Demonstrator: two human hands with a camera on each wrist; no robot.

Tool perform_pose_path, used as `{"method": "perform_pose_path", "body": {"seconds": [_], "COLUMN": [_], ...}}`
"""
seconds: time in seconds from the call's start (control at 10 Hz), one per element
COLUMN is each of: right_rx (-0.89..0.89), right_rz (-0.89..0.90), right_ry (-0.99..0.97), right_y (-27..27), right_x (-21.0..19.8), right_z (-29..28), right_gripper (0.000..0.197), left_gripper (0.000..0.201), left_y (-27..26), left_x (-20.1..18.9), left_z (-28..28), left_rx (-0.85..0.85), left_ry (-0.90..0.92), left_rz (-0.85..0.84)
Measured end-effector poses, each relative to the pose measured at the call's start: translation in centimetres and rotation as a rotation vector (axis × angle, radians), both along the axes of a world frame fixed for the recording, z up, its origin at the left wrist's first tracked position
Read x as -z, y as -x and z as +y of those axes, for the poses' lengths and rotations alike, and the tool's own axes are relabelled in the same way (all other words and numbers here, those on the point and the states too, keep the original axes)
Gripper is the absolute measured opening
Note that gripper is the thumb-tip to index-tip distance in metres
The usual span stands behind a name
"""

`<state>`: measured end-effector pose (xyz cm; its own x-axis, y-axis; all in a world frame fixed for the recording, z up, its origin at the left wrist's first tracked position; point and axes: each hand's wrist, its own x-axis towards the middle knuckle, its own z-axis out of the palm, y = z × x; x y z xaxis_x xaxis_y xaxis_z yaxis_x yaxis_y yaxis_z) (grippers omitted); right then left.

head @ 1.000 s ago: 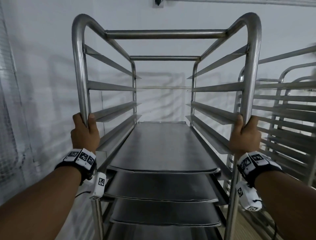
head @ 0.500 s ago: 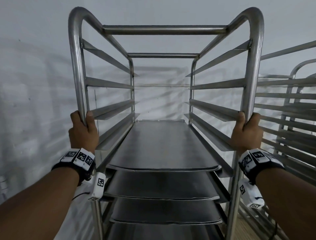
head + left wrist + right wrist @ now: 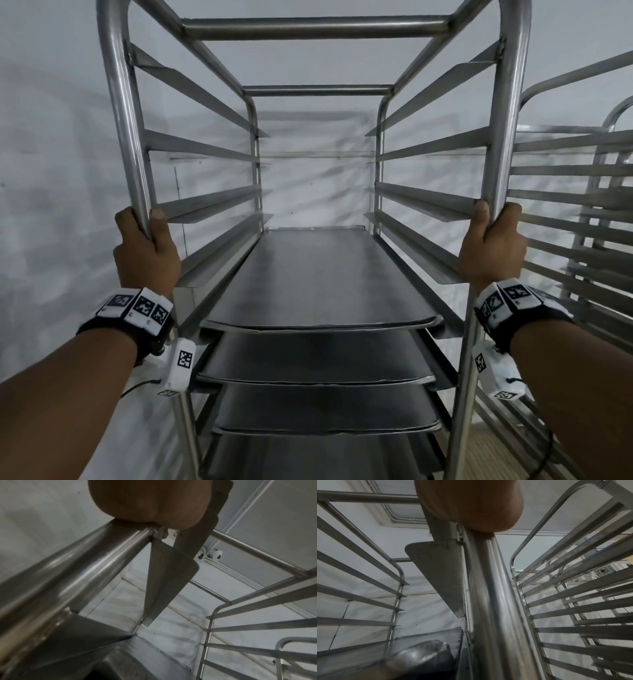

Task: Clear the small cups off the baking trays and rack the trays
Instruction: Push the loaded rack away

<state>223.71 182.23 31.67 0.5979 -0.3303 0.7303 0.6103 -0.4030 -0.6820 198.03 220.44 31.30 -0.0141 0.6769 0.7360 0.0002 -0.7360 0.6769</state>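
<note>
Gripping the rack's two front uprights, left hand at frame left, right hand at frame right, wrapped tight, likely to steer it. Baking trays sit stacked on lower runners, centre frame, bare. No cups visible.

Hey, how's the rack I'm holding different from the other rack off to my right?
The held rack carries dark baking trays on its lower runners; the neighbouring rack shows only bare runners where visible. The left hand and right hand each grip a front post of the held rack; nobody touches the neighbour. Both are bare metal with angled side runners.
</note>
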Motion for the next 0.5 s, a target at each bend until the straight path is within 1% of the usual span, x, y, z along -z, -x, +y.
{"method": "perform_pose_path", "body": {"seconds": [0.1,0.2,0.3,0.4,0.5], "right_rx": [-0.008,0.018,-0.024,-0.115,-0.131], "right_rz": [0.0,0.035,0.128,0.266,0.474], "right_ry": [0.022,0.052,0.108,0.115,0.251], "right_y": [-0.1,0.3,1.5,4.8,8.7], "right_x": [0.0,-0.1,-0.5,-1.8,-0.6], "right_z": [-0.2,-0.2,-0.3,-0.6,0.0], "right_gripper": [0.047,0.051,0.05,0.055,0.094], "left_gripper": [0.049,0.05,0.055,0.074,0.102], "left_y": [-0.1,-0.2,-0.2,0.0,0.1], "left_x": [0.1,0.2,-0.3,-1.8,-2.2], "left_z": [-0.4,-0.6,-1.1,-3.9,-8.7], "left_rx": [-0.009,-0.037,-0.038,-0.059,-0.018], "left_ry": [0.0,0.001,0.075,0.346,0.416], "left_rz": [0.013,0.039,0.102,0.292,0.568]}}
